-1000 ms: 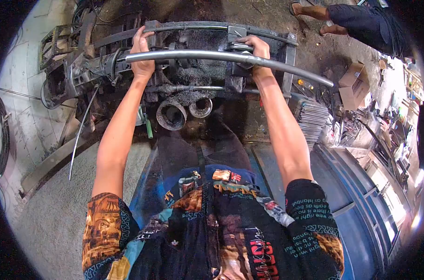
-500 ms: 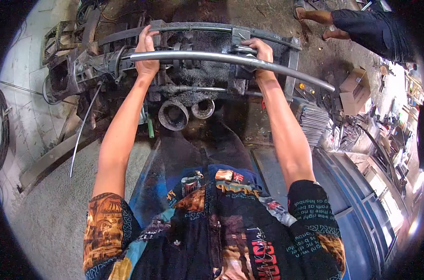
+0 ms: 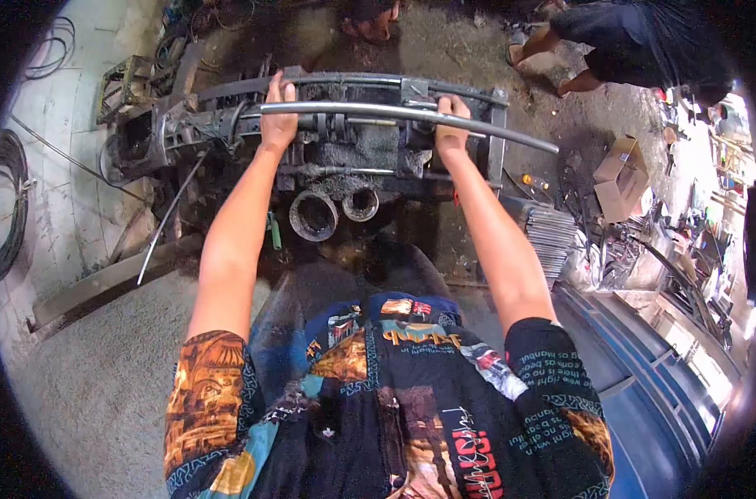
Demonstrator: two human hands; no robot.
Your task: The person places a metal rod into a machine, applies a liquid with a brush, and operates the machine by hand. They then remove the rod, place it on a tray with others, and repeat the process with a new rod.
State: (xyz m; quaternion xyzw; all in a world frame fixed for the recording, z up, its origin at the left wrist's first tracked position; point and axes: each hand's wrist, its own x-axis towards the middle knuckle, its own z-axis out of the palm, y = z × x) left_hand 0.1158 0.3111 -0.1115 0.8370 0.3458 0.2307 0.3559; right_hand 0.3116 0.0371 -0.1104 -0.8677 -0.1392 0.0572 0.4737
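We seemingly steady metal pipe (image 3: 370, 109) above machine (image 3: 332, 80) | left hand (image 3: 278, 126) fingers raised, right hand (image 3: 451, 135) curled; grip we cannot tell | next move likely needs even support

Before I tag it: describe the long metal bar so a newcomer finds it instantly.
Find the dark machine spanning the upper middle. Across it, level with the left hand and right hand, runs the long, bright metal bar, bowed in this view. Unlike the thinner rails around it, it juts past the machine's right end, toward the cardboard box.
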